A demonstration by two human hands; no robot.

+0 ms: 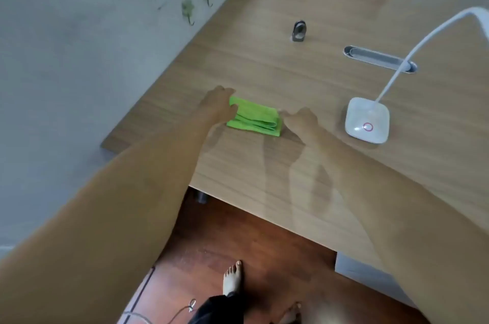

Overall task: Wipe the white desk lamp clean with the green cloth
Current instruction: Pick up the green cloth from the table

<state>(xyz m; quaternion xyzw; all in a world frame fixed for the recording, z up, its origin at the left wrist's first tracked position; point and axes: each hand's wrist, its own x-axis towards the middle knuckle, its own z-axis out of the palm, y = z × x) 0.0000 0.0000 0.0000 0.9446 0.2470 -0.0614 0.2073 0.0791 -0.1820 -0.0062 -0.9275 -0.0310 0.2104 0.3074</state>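
The green cloth [253,119] is seen folded into a thick pad, laid flat on the desk [291,178]. The white desk lamp [367,120] is stood well to its right, square base down, thin neck arched up and out of view.

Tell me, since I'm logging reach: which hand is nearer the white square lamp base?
Right. The right hand rests at the folded green cloth's right end, just left of the white square lamp base; the left hand is at the cloth's far left end.

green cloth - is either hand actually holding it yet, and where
The green cloth lies folded on the desk. Left hand touches its left end, right hand its right end; a grip cannot be told.
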